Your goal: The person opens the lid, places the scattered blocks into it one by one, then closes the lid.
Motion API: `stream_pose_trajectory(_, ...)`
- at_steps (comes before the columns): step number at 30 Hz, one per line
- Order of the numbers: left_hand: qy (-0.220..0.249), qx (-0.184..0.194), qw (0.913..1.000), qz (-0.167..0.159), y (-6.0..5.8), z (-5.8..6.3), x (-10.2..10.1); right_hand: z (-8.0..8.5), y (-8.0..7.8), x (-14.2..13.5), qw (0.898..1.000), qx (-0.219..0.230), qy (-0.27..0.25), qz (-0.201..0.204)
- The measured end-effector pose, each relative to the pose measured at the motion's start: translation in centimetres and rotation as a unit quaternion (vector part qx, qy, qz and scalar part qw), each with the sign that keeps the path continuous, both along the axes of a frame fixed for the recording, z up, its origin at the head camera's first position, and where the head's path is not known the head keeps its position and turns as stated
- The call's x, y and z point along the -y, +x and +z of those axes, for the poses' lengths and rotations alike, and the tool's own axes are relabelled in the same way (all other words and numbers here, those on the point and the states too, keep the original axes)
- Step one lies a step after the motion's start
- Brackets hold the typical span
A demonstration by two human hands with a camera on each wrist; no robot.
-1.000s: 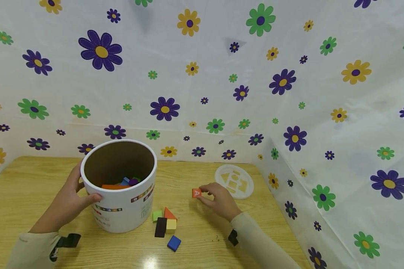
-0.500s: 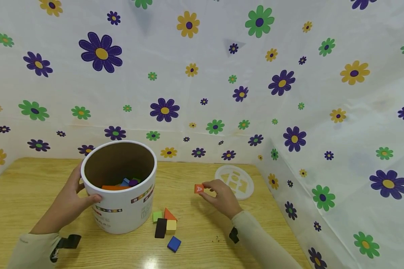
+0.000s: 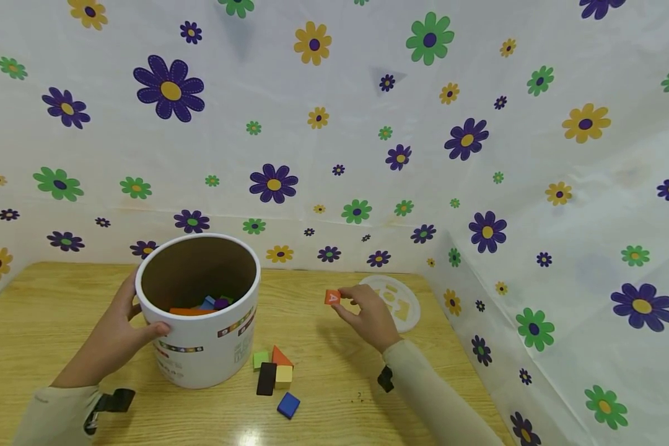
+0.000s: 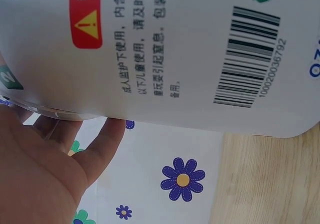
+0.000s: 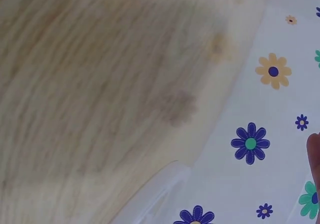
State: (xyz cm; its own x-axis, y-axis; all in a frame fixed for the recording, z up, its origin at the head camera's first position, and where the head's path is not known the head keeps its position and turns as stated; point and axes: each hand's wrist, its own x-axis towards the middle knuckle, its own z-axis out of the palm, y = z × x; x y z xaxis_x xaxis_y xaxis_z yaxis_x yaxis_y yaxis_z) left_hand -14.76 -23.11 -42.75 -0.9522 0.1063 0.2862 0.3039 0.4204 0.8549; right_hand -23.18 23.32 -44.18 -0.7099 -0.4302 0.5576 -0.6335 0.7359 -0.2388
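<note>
My left hand [image 3: 111, 337] grips the white round bucket [image 3: 201, 356] at its left side, thumb on the outer wall just below the rim. In the left wrist view the bucket [image 4: 165, 59] shows its barcode, and the fingers of the left hand [image 4: 45, 169] lie against it. Inside are several blocks, among them an orange one [image 3: 192, 311]. Right of the bucket, my right hand [image 3: 370, 316] pinches a small orange-red block [image 3: 332, 297] marked with a white A between thumb and fingertips, over the table. The right wrist view shows only a sliver of fingertip at its right edge.
In front of the bucket lie a green block [image 3: 260, 360], an orange triangle [image 3: 281, 357], a black block [image 3: 266, 378], a yellow block [image 3: 284, 376] and a blue block [image 3: 288, 405]. A white cut-out disc [image 3: 408, 319] lies behind the right hand. Flowered sheeting [image 3: 323, 148] borders the wooden table [image 3: 161, 421].
My right hand has risen and shifted slightly right with the A block, now overlapping more of the white disc. The left hand and bucket have stayed in place.
</note>
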Motion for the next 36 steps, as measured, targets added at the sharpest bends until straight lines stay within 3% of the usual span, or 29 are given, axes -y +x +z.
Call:
stream_pose_trajectory(15,0.002,-0.002,1.0,0.001,-0.1,0.0,0.0,2.1,-0.8,2.2,0.999,-0.03,-0.026,0.008)
stream_pose_trajectory(29,0.003,0.0,1.0,-0.001,0.1,0.1,0.0,3.9,-0.5,4.5,0.998,-0.033,-0.049,0.021)
stream_pose_trajectory(36,0.003,0.006,1.0,-0.001,0.0,0.1,0.0,5.4,-0.2,6.3,0.996,-0.04,-0.064,0.046)
